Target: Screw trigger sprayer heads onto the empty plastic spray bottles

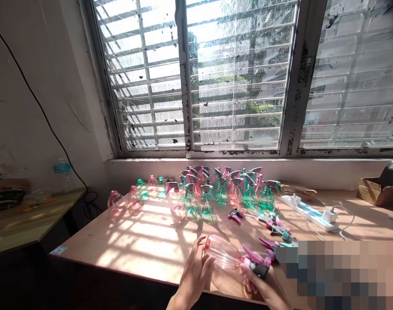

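Observation:
A clear pink spray bottle (223, 254) lies on its side just above the near table edge, held between both hands. My left hand (194, 272) cups its rounded body from the left. My right hand (259, 287) grips the pink and grey trigger head (258, 263) at the bottle's neck. Several loose trigger heads (276, 227) lie on the table just beyond. Farther back stands a cluster of assembled pink and green spray bottles (222, 189). Several capless bottles (135, 199) stand to its left.
The wooden table (145, 245) sits under a barred window (235, 73). A white power strip (311, 212) with a cable lies at right, a cardboard box (374, 190) behind it. A side table (25, 221) at left bears a water bottle (63, 173). A blurred patch covers the lower right.

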Available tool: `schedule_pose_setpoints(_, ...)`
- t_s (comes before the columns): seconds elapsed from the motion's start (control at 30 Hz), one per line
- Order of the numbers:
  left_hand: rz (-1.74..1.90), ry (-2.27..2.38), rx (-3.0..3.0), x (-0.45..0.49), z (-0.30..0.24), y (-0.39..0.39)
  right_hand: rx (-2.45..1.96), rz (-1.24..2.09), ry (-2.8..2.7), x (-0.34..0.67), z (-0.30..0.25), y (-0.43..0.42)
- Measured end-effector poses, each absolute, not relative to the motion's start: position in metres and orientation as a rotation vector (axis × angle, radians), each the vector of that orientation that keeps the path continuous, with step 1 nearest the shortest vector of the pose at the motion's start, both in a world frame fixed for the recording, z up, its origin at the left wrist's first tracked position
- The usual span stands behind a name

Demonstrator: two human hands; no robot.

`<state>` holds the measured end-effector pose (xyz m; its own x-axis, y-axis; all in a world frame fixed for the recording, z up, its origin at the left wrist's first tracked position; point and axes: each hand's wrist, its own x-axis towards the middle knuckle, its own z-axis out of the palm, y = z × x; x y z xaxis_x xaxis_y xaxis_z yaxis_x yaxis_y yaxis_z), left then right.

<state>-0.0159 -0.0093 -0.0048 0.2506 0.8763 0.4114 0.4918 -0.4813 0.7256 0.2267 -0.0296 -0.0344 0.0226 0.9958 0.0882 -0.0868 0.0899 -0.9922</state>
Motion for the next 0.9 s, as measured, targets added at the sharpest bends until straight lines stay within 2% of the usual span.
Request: schedule_pose_setpoints(0.9,1.112,1.263,2.082,-0.013,-0.01,-0.008,-1.126,1.111,-1.265,0.232,-0.037,-0.024)
